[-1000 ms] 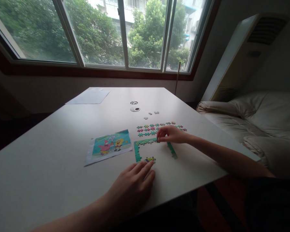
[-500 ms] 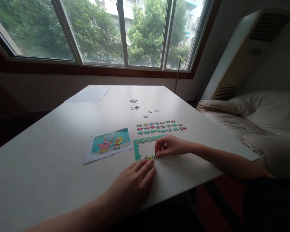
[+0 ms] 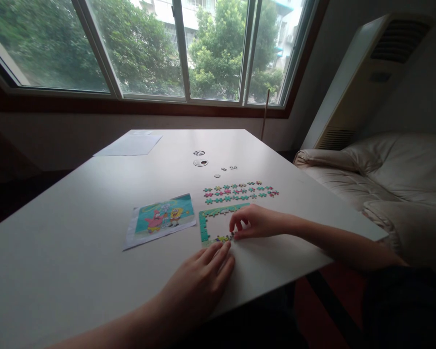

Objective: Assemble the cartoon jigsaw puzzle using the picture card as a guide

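Note:
A partly assembled jigsaw puzzle [image 3: 204, 228] lies on the white table, its teal border framing a bare middle. My right hand [image 3: 252, 222] reaches over its right side, thumb and fingertips pinched at a small puzzle piece [image 3: 232, 236] by the lower edge; the fingers cover part of that piece. Flat at the near edge of the puzzle rests my left hand [image 3: 207, 271], fingers stretched out and fingertips touching the lower border. To the left lies a reference picture [image 3: 165, 218] on a paper sheet, showing a pink and a yellow cartoon figure.
Rows of loose puzzle pieces [image 3: 236, 191] lie beyond the puzzle, with a few pale pieces [image 3: 224, 169] farther off. Two round flat objects [image 3: 200, 163] and a white paper sheet [image 3: 131, 144] are at the back. A sofa [image 3: 334, 165] stands on the right.
The view has shifted slightly. My right hand stays at the lower border with its fingers pinched, and my left fingers have moved little at the near edge.

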`<control>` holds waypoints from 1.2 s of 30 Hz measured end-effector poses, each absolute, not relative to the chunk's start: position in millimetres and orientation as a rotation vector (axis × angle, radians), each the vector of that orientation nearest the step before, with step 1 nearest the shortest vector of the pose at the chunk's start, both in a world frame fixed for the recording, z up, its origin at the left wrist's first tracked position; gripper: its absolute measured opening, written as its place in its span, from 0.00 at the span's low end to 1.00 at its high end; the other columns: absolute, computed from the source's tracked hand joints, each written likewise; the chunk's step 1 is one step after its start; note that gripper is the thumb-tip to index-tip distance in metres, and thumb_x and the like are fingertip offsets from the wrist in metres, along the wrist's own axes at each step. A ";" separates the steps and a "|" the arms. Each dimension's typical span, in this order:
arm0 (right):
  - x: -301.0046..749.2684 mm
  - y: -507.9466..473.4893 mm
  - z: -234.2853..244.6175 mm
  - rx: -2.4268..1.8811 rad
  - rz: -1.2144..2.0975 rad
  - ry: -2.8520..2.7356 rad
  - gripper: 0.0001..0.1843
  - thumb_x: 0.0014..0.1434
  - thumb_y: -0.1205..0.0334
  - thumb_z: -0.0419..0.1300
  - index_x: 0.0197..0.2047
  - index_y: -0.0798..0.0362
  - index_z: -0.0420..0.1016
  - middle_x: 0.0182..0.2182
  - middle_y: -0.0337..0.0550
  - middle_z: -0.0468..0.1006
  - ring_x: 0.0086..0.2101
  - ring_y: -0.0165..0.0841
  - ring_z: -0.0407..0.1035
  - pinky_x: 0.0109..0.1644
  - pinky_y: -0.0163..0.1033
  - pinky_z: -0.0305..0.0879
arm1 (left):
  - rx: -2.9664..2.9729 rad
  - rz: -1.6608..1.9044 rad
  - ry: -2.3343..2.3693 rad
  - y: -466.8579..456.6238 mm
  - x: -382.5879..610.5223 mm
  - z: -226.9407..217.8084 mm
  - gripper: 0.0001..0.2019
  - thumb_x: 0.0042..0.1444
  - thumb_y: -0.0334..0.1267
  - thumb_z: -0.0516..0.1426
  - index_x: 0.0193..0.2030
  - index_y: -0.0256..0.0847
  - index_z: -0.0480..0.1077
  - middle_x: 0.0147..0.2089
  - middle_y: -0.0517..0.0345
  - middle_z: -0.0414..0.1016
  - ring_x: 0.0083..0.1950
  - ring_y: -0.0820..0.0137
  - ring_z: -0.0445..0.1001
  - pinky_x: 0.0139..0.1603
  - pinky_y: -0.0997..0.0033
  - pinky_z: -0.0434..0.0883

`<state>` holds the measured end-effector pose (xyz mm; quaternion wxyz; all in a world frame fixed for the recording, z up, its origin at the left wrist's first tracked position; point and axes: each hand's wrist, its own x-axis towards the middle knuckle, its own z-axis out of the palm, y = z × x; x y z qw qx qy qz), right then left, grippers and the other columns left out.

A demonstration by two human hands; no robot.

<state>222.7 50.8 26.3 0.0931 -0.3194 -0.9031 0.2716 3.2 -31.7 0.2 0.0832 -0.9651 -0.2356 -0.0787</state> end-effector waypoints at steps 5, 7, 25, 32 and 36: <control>225.1 51.8 24.9 -0.915 0.809 -2.733 0.10 0.52 0.58 0.61 0.37 0.54 0.75 0.29 0.39 0.73 0.30 0.26 0.66 0.34 0.31 0.59 | -2.803 -0.181 -0.674 -39.5 11.1 -2.5 0.17 0.57 0.25 0.46 0.52 0.27 0.65 0.53 0.34 0.68 0.52 0.54 0.69 0.47 0.60 0.71; 227.3 52.9 26.3 -0.903 0.832 -2.743 0.10 0.53 0.58 0.61 0.37 0.54 0.75 0.30 0.39 0.73 0.30 0.26 0.65 0.34 0.31 0.59 | -2.772 -0.174 -0.702 -42.4 15.7 -4.8 0.17 0.58 0.25 0.46 0.52 0.26 0.64 0.52 0.33 0.69 0.51 0.54 0.70 0.46 0.60 0.71; 238.0 56.4 32.6 -0.928 0.800 -2.850 0.15 0.51 0.52 0.62 0.38 0.54 0.73 0.30 0.39 0.73 0.30 0.27 0.65 0.35 0.32 0.57 | -2.745 -0.161 -0.878 -45.7 24.4 -9.3 0.17 0.58 0.26 0.45 0.54 0.28 0.64 0.55 0.29 0.66 0.54 0.49 0.68 0.46 0.55 0.71; 234.4 53.1 33.3 -0.959 0.770 -2.856 0.12 0.53 0.54 0.60 0.37 0.54 0.73 0.29 0.39 0.73 0.29 0.27 0.64 0.33 0.32 0.56 | -2.662 -0.174 -0.814 -47.2 25.9 -7.0 0.17 0.56 0.27 0.47 0.51 0.27 0.66 0.52 0.28 0.69 0.50 0.49 0.71 0.42 0.59 0.73; 234.1 53.2 33.0 -0.963 0.783 -2.850 0.13 0.53 0.54 0.60 0.36 0.54 0.72 0.28 0.39 0.73 0.29 0.27 0.64 0.33 0.31 0.56 | -2.648 -0.153 -0.813 -47.7 26.0 -6.9 0.17 0.55 0.26 0.46 0.51 0.28 0.66 0.52 0.29 0.69 0.50 0.51 0.72 0.41 0.60 0.73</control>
